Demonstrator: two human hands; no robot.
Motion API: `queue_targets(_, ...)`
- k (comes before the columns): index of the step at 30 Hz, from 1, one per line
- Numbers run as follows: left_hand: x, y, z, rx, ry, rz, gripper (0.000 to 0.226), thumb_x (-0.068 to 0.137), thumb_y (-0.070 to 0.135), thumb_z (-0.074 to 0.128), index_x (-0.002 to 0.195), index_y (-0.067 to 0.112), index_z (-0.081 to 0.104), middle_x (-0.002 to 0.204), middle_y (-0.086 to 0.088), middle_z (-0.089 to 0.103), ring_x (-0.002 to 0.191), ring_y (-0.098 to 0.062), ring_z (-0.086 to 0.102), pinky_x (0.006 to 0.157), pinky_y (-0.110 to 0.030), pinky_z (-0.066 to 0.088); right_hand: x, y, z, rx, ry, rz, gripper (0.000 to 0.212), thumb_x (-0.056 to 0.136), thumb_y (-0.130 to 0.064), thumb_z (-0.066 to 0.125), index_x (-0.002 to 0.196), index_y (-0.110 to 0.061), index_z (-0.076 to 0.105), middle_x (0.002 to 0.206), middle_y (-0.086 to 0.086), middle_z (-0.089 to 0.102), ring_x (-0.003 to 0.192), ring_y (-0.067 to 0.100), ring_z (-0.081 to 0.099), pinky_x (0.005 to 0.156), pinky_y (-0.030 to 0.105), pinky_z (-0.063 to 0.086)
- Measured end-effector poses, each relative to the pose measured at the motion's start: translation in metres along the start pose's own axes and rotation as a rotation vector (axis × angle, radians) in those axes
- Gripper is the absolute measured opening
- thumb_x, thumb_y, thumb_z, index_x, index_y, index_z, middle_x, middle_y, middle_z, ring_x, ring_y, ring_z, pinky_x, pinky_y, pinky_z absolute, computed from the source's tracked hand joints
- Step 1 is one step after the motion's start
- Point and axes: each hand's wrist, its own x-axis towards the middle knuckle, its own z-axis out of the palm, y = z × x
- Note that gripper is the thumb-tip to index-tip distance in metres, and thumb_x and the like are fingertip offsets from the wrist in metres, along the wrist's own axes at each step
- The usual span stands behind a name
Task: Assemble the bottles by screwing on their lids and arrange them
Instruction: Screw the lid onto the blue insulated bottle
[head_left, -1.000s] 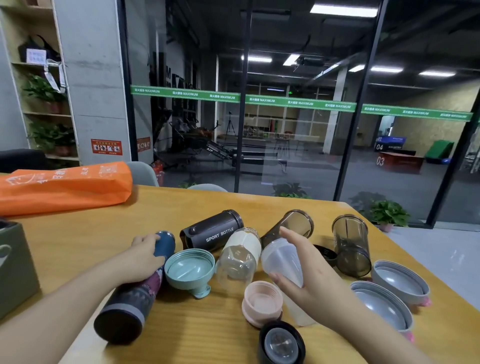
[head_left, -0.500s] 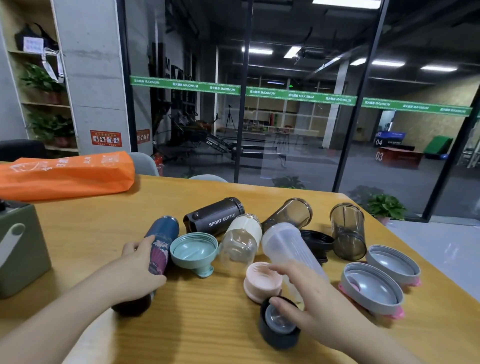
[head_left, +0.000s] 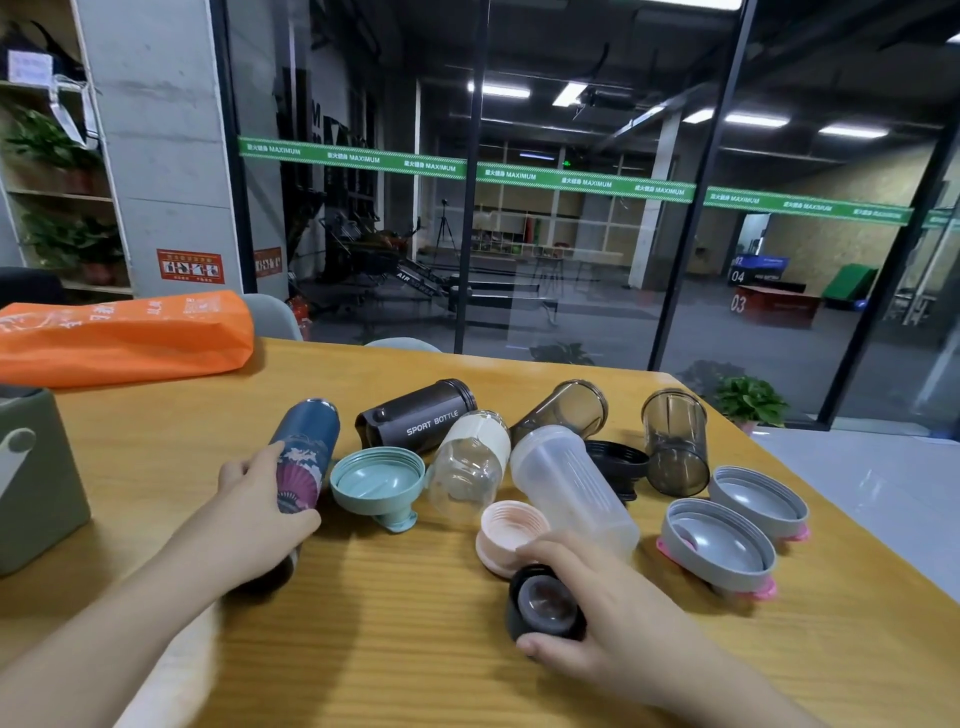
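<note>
Several open bottles and loose lids lie on the wooden table (head_left: 395, 634). My left hand (head_left: 260, 514) grips a blue patterned bottle (head_left: 306, 447) lying on its side. My right hand (head_left: 587, 613) holds a black lid (head_left: 543, 605), its inside facing me. Between the hands lie a teal lid (head_left: 376, 480), a clear bottle with a cream band (head_left: 470, 462), a pink lid (head_left: 511, 530) and a frosted bottle (head_left: 571, 488). Behind them are a black "SPORT BOTTLE" (head_left: 421, 415), two smoky bottles (head_left: 566, 410) (head_left: 675, 441) and another black lid (head_left: 618, 462).
Two grey lids with pink tabs (head_left: 719, 545) (head_left: 761, 501) rest near the table's right edge. An orange bag (head_left: 119, 340) lies at the back left, and a grey-green box (head_left: 36, 483) stands at the left edge. A glass wall rises behind the table.
My right hand left the frosted bottle, came toward me and took hold of the black lid. My left hand slid down the blue bottle and kept its grip.
</note>
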Motion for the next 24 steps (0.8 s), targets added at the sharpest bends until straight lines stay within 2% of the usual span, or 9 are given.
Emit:
queue_targets(6, -0.007, 0.008, -0.007, 0.059, 0.106, 0.088, 0.087, 0.078, 0.033, 0.065, 0.147, 0.031, 0.013, 0.141, -0.002, 0.024, 0.094, -0.026, 0.058, 0.081, -0.041, 0.053, -0.001, -0.003, 0.0, 0.059, -0.015, 0.005, 0.064, 0.076, -0.06, 0.06, 0.131, -0.041, 0.033, 0.122, -0.042, 0.026, 0.12, -0.016, 0.03, 0.1, 0.006, 0.026)
queue_targets(9, -0.012, 0.016, -0.012, 0.076, 0.134, 0.155, 0.085, 0.078, 0.034, 0.063, 0.147, 0.033, 0.014, 0.14, 0.0, 0.024, 0.084, -0.024, 0.061, 0.075, -0.039, 0.053, -0.001, -0.004, -0.004, 0.093, 0.013, 0.001, 0.061, 0.073, -0.06, 0.062, 0.121, -0.053, 0.025, 0.119, -0.047, 0.027, 0.115, -0.025, 0.029, 0.095, 0.001, 0.025)
queue_targets(12, -0.014, 0.026, -0.015, 0.101, 0.149, 0.213, 0.083, 0.079, 0.035, 0.063, 0.147, 0.034, 0.014, 0.14, 0.003, 0.024, 0.079, -0.021, 0.061, 0.067, -0.036, 0.051, 0.002, -0.004, -0.009, 0.092, 0.029, -0.01, 0.066, 0.071, -0.061, 0.063, 0.128, -0.048, 0.031, 0.125, -0.045, 0.026, 0.117, -0.029, 0.024, 0.096, -0.002, 0.022)
queue_targets(14, -0.014, 0.034, -0.016, 0.077, 0.153, 0.257, 0.083, 0.079, 0.034, 0.064, 0.146, 0.036, 0.015, 0.14, 0.007, 0.023, 0.076, -0.019, 0.061, 0.065, -0.037, 0.053, 0.006, -0.004, -0.016, 0.103, 0.05, -0.009, 0.069, 0.071, -0.059, 0.062, 0.132, -0.041, 0.035, 0.131, -0.037, 0.032, 0.121, -0.021, 0.03, 0.098, 0.002, 0.027)
queue_targets(16, -0.015, 0.042, -0.015, 0.035, 0.15, 0.321, 0.084, 0.078, 0.031, 0.065, 0.146, 0.038, 0.016, 0.138, 0.011, 0.022, 0.07, -0.018, 0.062, 0.063, -0.038, 0.054, 0.012, -0.004, -0.023, 0.118, 0.098, -0.01, 0.066, 0.071, -0.058, 0.063, 0.129, -0.044, 0.036, 0.127, -0.032, 0.041, 0.12, -0.013, 0.039, 0.097, 0.008, 0.034)
queue_targets(17, -0.015, 0.047, -0.014, 0.014, 0.154, 0.363, 0.085, 0.077, 0.03, 0.066, 0.145, 0.038, 0.017, 0.138, 0.013, 0.022, 0.07, -0.019, 0.063, 0.063, -0.038, 0.054, 0.016, -0.004, -0.028, 0.128, 0.134, -0.007, 0.063, 0.07, -0.058, 0.064, 0.126, -0.047, 0.036, 0.124, -0.034, 0.043, 0.118, -0.014, 0.04, 0.096, 0.008, 0.035)
queue_targets(20, -0.013, 0.061, -0.008, -0.004, 0.211, 0.514, 0.09, 0.075, 0.028, 0.07, 0.147, 0.036, 0.017, 0.144, 0.011, 0.023, 0.087, -0.021, 0.06, 0.067, -0.037, 0.052, 0.03, -0.002, -0.041, 0.182, 0.282, 0.052, 0.063, 0.066, -0.057, 0.064, 0.123, -0.045, 0.041, 0.115, -0.04, 0.042, 0.11, -0.023, 0.04, 0.092, 0.001, 0.031)
queue_targets(22, -0.011, 0.07, -0.001, -0.018, 0.249, 0.604, 0.097, 0.073, 0.026, 0.074, 0.148, 0.035, 0.013, 0.149, 0.009, 0.022, 0.104, -0.02, 0.055, 0.073, -0.035, 0.051, 0.04, 0.003, -0.048, 0.235, 0.386, 0.115, 0.066, 0.067, -0.053, 0.069, 0.125, -0.04, 0.042, 0.117, -0.034, 0.048, 0.108, -0.017, 0.047, 0.092, 0.004, 0.035)
queue_targets(24, -0.007, 0.08, 0.01, -0.058, 0.262, 0.67, 0.104, 0.072, 0.024, 0.076, 0.15, 0.033, 0.008, 0.152, 0.007, 0.023, 0.124, -0.018, 0.045, 0.09, -0.033, 0.048, 0.05, 0.009, -0.057, 0.322, 0.484, 0.223, 0.064, 0.074, -0.041, 0.072, 0.131, -0.033, 0.044, 0.117, -0.023, 0.056, 0.104, -0.009, 0.054, 0.09, 0.01, 0.042)
